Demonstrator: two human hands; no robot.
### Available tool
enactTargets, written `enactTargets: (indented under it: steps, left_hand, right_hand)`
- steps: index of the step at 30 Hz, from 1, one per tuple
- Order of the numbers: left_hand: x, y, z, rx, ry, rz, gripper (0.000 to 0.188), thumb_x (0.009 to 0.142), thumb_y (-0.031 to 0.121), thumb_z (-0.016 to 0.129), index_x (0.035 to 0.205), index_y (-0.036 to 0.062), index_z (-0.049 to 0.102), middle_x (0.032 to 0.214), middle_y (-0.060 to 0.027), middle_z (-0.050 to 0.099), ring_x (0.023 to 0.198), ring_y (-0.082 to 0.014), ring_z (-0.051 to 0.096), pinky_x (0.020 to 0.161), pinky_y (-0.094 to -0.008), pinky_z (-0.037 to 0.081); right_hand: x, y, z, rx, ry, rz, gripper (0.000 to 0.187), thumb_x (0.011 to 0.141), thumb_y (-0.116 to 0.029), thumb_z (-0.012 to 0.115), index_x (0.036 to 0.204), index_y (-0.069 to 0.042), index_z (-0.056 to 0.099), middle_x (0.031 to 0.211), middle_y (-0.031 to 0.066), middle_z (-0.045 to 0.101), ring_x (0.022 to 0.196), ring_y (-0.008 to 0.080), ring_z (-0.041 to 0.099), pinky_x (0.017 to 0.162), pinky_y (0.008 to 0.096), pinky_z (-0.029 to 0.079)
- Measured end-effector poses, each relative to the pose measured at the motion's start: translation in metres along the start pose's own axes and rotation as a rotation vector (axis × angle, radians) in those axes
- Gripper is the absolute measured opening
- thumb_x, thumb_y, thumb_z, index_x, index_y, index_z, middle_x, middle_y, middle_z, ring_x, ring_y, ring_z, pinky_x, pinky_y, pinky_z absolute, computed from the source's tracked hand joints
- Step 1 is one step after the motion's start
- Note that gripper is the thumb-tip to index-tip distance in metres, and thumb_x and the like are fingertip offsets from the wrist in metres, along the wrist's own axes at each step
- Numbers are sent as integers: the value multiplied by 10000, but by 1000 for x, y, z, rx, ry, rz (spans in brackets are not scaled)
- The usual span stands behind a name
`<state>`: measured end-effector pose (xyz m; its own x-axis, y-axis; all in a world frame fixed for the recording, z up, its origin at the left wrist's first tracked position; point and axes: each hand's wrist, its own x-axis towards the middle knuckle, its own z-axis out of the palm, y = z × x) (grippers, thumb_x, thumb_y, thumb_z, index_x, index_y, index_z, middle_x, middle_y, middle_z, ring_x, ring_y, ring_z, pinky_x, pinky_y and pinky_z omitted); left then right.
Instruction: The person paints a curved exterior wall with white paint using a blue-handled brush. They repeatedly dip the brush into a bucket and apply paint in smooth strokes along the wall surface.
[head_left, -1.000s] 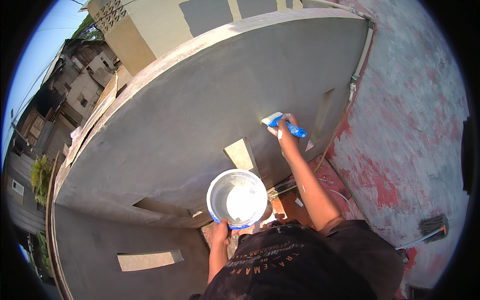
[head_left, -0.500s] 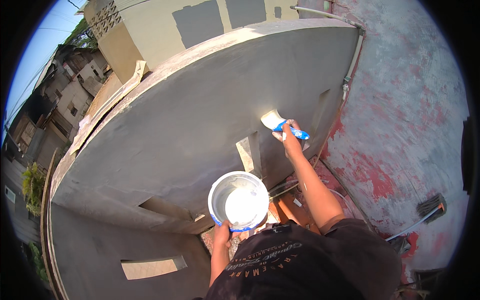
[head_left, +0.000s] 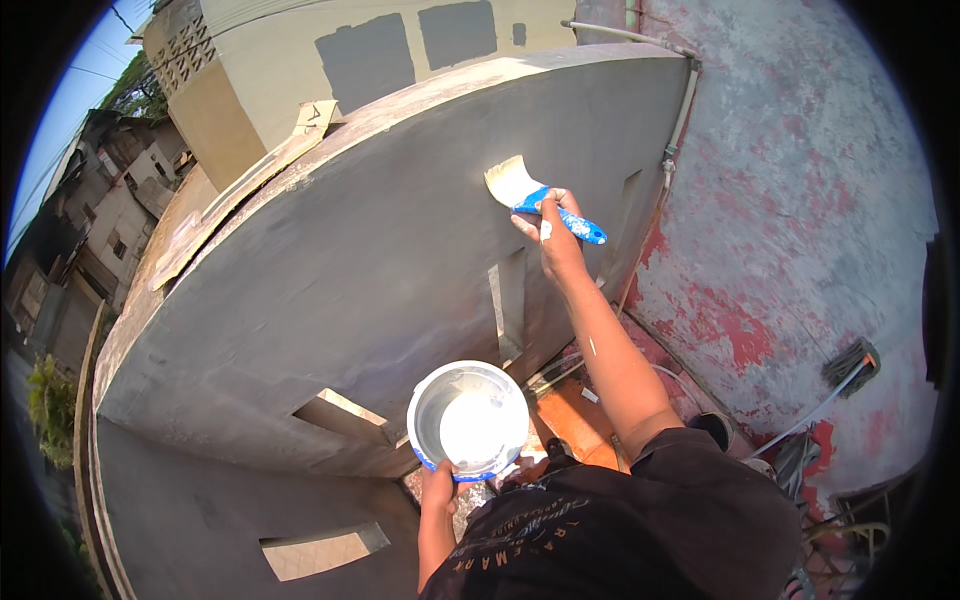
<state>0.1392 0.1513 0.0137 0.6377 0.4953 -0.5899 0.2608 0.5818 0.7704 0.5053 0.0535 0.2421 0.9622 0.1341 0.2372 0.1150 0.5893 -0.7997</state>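
My right hand [head_left: 552, 228] is closed around the blue, paint-spattered handle of a wide paintbrush [head_left: 515, 183]. Its pale bristles are bent against the grey wall [head_left: 390, 210], or very close to it. At the lower middle my left hand [head_left: 438, 487] grips the rim of a round bucket [head_left: 420, 420] that is white inside with blue at its near edge. White paint [head_left: 482, 430] lies in the bucket. The fingers under the bucket are partly hidden by it.
Slots pierce the grey wall, one low opening [head_left: 325, 553] at the lower left. A cardboard strip [head_left: 240, 190] rests along the wall's top. White pipes [head_left: 680, 110] run down the corner. A long-handled brush [head_left: 855, 368] leans by the red-and-grey patched surface [head_left: 790, 230] at right.
My right hand has moved the paintbrush up and to the left along the wall. The bucket sits slightly lower and further left in the view, which has also shifted.
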Motion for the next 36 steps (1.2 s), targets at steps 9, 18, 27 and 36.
enactTargets:
  steps: [9, 18, 27, 36]
  left_hand:
    - [-5, -10, -28, -18, -12, -16, 596, 828, 38, 483, 1414, -19, 389, 1222, -204, 586, 966, -306, 689, 650, -402, 660]
    - [-12, -8, -34, -69, 6, -13, 602, 827, 34, 477, 1417, -44, 392, 1230, -231, 586, 976, -341, 688, 660, -434, 663]
    - [-1, -9, -32, -48, -8, -41, 578, 841, 47, 472, 1406, -49, 389, 1206, -233, 578, 940, -328, 693, 655, -422, 665]
    - [5, -10, -20, -41, 43, -77, 562, 839, 60, 488, 1387, -37, 414, 1183, -217, 590, 914, -318, 684, 646, -419, 651]
  right_hand:
    - [29, -52, 57, 106, -327, -267, 177, 1068, -219, 470, 1011, -53, 446, 966, 78, 524, 902, 209, 652, 869, 364, 635]
    - [-46, 47, -17, -103, 78, 232, 118, 1027, -176, 489, 1050, -60, 491, 1027, 103, 584, 902, 198, 676, 747, 341, 653]
    - [21, -54, 70, 149, -422, -317, 182, 1055, -227, 507, 1028, -50, 475, 954, 57, 536, 889, 193, 665, 868, 368, 631]
    - [-69, 39, 9, -94, 81, 413, 109, 1018, -174, 515, 1007, -66, 515, 1033, 102, 590, 919, 218, 691, 765, 350, 661]
